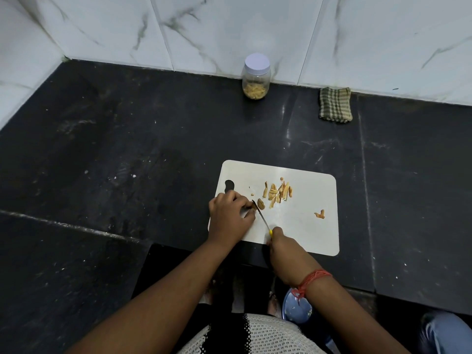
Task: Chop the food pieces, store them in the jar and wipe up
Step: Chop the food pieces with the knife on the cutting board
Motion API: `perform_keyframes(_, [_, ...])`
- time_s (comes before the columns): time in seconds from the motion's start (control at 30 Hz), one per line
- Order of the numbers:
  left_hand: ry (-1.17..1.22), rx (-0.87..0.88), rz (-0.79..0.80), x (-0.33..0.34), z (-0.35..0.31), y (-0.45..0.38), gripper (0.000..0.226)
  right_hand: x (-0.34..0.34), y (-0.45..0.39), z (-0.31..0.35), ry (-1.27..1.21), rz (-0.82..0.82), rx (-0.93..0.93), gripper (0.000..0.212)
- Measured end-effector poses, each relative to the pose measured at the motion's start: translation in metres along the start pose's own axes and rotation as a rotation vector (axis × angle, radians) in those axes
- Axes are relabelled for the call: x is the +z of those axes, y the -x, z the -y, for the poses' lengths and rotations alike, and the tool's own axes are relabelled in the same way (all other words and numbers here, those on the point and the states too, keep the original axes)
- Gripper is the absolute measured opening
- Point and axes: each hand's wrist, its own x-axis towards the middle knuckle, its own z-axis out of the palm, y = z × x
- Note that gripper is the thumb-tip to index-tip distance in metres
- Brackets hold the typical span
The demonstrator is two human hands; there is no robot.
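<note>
Slicing a food piece on the cutting board

The left hand pinches the brown piece to steady it while the right hand grips the yellow-handled knife; cut strips lie just beyond, and the lidded jar and folded cloth wait by the wall. No writing is legible.
</note>
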Motion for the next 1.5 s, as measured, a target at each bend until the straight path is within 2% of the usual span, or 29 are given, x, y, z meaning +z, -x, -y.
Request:
perform_keyframes(0.27, [-0.007,-0.009,-0.015,0.001,0.000,0.002,0.010,0.003,-0.006,-0.003,-0.001,0.014,-0.002,0.021])
perform_keyframes(0.53, [-0.010,0.002,-0.022,0.002,0.000,0.003,0.010,0.009,0.018,-0.024,-0.023,0.025,-0.019,0.011])
perform_keyframes(0.6, [0.004,0.013,-0.018,0.002,0.002,0.003,0.010,0.007,0.022,-0.027,-0.079,0.032,-0.028,0.008])
perform_keyframes(0.77, [0.037,0.017,-0.014,0.001,0.004,0.004,0.011,0.003,0.023,-0.020,-0.218,0.001,-0.041,0.016])
perform_keyframes(0.87, [0.043,0.009,-0.005,0.001,0.004,0.003,0.013,0.000,0.015,-0.015,-0.190,0.001,-0.043,0.003])
perform_keyframes(1.43, [0.039,0.023,-0.032,0.004,0.008,0.003,0.014,0.002,-0.006,-0.009,-0.064,-0.021,-0.056,0.003])
perform_keyframes(1.5, [0.035,0.021,-0.032,0.004,0.008,0.003,0.014,0.002,-0.006,-0.009,-0.061,-0.027,-0.062,0.008])
